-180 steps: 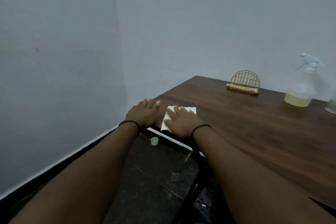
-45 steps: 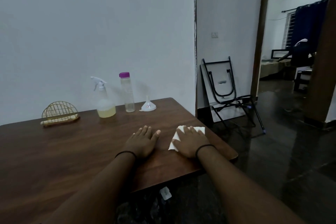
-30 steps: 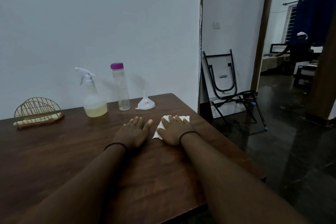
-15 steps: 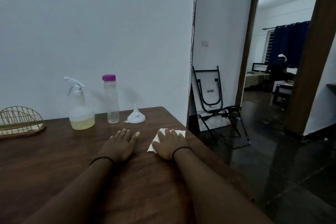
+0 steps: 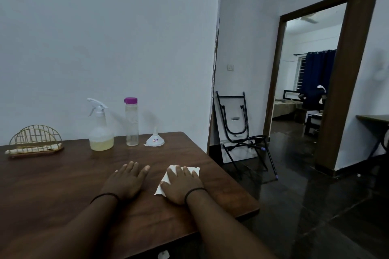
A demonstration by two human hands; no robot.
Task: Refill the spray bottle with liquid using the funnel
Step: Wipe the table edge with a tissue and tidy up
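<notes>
Head view: a gold wire rack (image 5: 34, 140) sits far to the left of my left hand (image 5: 125, 181), nothing standing between my hands and the bottles. Spray bottle (image 5: 100, 130) is clear, white trigger, a little yellow liquid at the bottom. It stands well beyond my left hand, then the purple-capped bottle (image 5: 131, 122) and upturned funnel (image 5: 155, 140) (all near the wall). Both hands lie flat, fingers straight, my right hand (image 5: 181, 186) pressing a white tissue (image 5: 166, 178) on the table (image 5: 52, 174).
</notes>
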